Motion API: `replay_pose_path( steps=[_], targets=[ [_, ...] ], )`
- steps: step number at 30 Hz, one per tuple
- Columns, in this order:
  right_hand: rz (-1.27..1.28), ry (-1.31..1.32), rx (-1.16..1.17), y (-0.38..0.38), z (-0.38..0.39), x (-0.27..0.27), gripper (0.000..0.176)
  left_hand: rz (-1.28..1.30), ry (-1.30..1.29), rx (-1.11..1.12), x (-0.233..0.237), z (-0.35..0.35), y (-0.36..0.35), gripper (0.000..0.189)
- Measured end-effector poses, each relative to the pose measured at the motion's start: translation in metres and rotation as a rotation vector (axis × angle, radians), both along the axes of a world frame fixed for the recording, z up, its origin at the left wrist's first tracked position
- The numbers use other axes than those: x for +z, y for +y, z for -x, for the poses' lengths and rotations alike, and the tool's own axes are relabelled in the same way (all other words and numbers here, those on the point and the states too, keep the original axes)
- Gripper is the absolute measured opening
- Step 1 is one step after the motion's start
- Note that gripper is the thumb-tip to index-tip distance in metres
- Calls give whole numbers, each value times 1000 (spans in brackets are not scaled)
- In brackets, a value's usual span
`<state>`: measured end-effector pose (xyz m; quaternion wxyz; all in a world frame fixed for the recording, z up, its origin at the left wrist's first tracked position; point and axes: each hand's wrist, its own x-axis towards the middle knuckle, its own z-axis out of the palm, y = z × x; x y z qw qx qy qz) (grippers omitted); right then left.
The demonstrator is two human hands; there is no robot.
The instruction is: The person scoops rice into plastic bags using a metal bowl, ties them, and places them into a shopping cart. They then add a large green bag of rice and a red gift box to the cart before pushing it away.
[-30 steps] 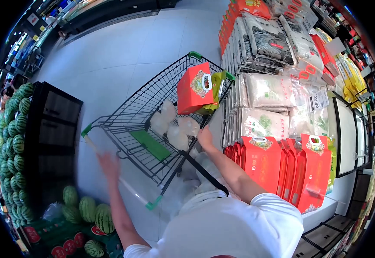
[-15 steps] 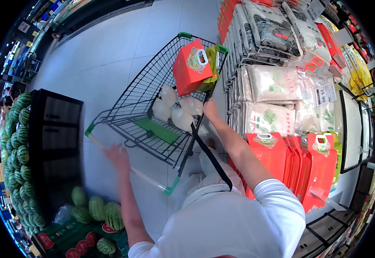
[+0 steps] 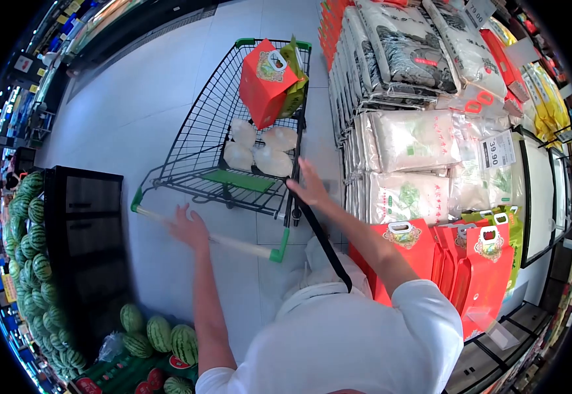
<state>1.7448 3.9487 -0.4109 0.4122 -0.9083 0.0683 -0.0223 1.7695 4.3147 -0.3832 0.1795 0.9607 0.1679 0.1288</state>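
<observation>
A shopping cart (image 3: 191, 128) of dark wire with green corners stands in front of me. Over its pale handle (image 3: 240, 247), toward the left end, is my left hand (image 3: 189, 226), fingers spread and not wrapped round the bar. My right hand (image 3: 309, 185) is open beside the cart's right side, close to a black strap (image 3: 322, 236), with nothing in its fingers. Inside the cart lie several clear bags of whitish contents (image 3: 273, 161). At the far end stand a red box-shaped bag (image 3: 260, 88) with a white carry handle and a green package (image 3: 292, 88).
Stacked white plastic packs (image 3: 411, 141) and red carry bags (image 3: 486, 262) line the right side. Left of the cart stands a black cabinet (image 3: 92, 197), with piled watermelons (image 3: 36, 233) beyond it and more watermelons (image 3: 159, 333) below. Pale floor tiles (image 3: 135, 92) stretch ahead.
The cart has swung round, its far end shifting left and its handle's right end rising. My right hand has come off the cart's side and opened; my left hand has shifted slightly right.
</observation>
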Motion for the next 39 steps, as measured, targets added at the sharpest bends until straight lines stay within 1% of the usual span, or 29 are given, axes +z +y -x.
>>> replay_pose_path(
  steps=[2,4,6,8,9,10,12,13,15,16,17,19,20,23,26,27,30,31,33,36,39],
  targets=[
    [-117,72,51,-5,49,-28,75,-58,38,17,-7,-26,-8,30],
    [-184,328,100,-20,104,-34,76,-98,73,19,-5,-49,-23,31],
    [-56,704,152,-25,142,-21,69,-119,101,13,9,-69,-41,32],
    [80,504,73,-28,175,-21,63,-168,48,-49,4,-93,-50,35],
    [146,407,35,-29,178,-15,60,-192,26,-80,4,-103,-55,36],
    [115,355,-18,-34,169,-14,58,-192,18,-78,2,-114,-62,38],
    [50,248,-123,-44,142,-9,54,-197,1,-76,3,-134,-77,41],
    [40,114,-170,-37,112,18,48,-189,62,-68,12,-142,-87,45],
    [54,-134,-103,-23,44,68,46,-130,72,-107,16,-160,-101,47],
    [67,-215,-73,-10,11,91,44,-102,77,-128,17,-168,-106,49],
    [80,-297,-44,4,-19,107,43,-109,109,-186,20,-175,-109,60],
    [165,-380,21,32,-75,127,44,-11,40,-315,15,-186,-113,63],
    [212,-432,52,46,-100,129,44,40,-7,-381,11,-195,-112,65],
    [415,-422,-7,77,-167,104,45,252,-123,-608,14,-220,-102,69],
    [700,-316,-153,86,-217,89,51,96,-179,-677,33,-272,-65,68],
    [634,-363,-217,80,-232,80,43,-18,-125,-661,31,-296,-51,64],
    [679,165,-161,65,-273,90,44,92,93,-761,14,-349,-32,58],
    [702,191,-144,58,-289,89,48,52,-24,-875,15,-357,-38,53],
    [739,253,-99,49,-316,89,57,88,-78,-848,18,-371,-46,51],
    [718,461,0,35,-359,94,63,125,-142,-823,18,-400,-53,49],
    [700,521,-7,29,-400,96,64,149,-163,-819,20,-431,-62,47]
  ],
)
